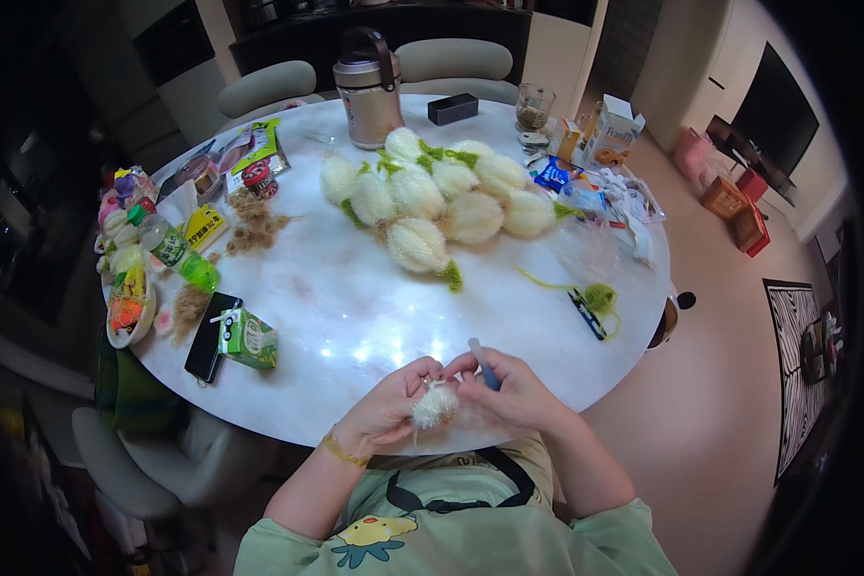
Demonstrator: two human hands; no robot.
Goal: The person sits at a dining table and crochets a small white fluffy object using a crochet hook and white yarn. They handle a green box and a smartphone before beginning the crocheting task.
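Close to the table's front edge, my left hand (392, 403) holds a small piece of fuzzy white yarn work (434, 407), with some tan fibre at its lower side. My right hand (518, 389) grips what looks like a crochet hook (487, 374) by its blue-grey handle, and its fingertips meet the top of the white piece. The hook's working tip is hidden by the fingers. Farther off, several plump cream yarn pieces (417, 245) with green tips lie heaped mid-table. To the right rest a small ball of green yarn (600, 297) and a slim dark tool (587, 315).
On the left are a green drink carton (248, 340), a black phone (212, 338), a tilted plastic bottle (176, 252) and tan fibre tufts (252, 223). An insulated jug (367, 101) stands at the back. A cookie box (614, 133) and a glass cup (534, 108) occupy the far right.
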